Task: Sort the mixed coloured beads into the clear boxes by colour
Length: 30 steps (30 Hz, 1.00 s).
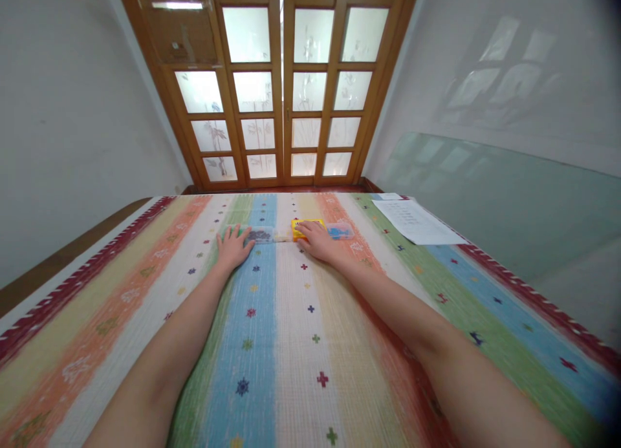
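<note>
My left hand (pixel 234 247) lies with its fingers spread over the left end of a clear plastic container (pixel 269 233). Small dark pieces (pixel 259 235) show inside it, and a bit of green peeks out near the fingers. My right hand (pixel 317 242) is on a small yellow box (pixel 299 229), fingers over its top and thumb at the near edge; the palm hides part of it. Just right of that hand sits another clear container (pixel 347 231) with blue pieces in it. A small pale item (pixel 282 237) lies between the dark pieces and the yellow box.
A striped, patterned cloth (pixel 295 344) covers the table. Printed white sheets (pixel 414 220) lie at its far right. A glass panel (pixel 509 202) leans along the right wall. Behind the table stand wooden doors with frosted panes (pixel 284 92).
</note>
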Each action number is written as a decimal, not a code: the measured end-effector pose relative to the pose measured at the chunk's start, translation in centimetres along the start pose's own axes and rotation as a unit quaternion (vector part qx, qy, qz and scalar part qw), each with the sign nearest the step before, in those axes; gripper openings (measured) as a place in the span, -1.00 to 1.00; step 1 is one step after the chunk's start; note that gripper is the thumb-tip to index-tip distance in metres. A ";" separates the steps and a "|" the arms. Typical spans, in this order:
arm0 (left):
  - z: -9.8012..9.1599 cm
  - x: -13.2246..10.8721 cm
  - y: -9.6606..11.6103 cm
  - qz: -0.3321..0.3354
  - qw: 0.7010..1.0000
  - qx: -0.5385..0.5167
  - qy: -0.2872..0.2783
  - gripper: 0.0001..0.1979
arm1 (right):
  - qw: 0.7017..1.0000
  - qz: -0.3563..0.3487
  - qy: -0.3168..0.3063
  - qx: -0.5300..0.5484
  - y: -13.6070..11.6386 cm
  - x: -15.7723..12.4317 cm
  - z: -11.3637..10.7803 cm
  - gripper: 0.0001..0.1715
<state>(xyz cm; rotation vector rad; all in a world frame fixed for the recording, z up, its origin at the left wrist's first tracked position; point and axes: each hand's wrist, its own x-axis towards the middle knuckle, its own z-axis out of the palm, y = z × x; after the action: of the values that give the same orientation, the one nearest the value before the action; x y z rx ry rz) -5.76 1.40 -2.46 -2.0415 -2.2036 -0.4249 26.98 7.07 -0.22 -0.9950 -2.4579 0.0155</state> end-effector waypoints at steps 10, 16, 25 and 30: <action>0.3 0.0 -0.2 -0.003 1.000 -0.003 0.000 -0.39 | 0.997 0.066 0.003 -0.045 2.5 -1.6 0.6 -0.42; 0.2 0.1 -0.1 -0.008 1.000 -0.005 -0.001 -0.39 | 0.997 0.062 0.008 -0.038 2.9 -1.5 1.0 -0.43; 0.1 0.1 -0.1 0.032 0.999 0.011 0.003 -0.41 | 0.996 0.088 0.000 -0.029 3.8 -2.9 -0.8 -0.40; 0.2 0.1 -0.2 0.030 0.999 -0.003 0.016 -0.41 | 0.989 0.130 0.011 -0.072 6.5 -5.6 -2.7 -0.44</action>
<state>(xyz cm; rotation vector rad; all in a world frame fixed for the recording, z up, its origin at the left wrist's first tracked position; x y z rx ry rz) -5.91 1.55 -2.62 -2.0836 -2.1183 -0.4566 35.89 7.70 -1.51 -1.3648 -2.3195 -0.0875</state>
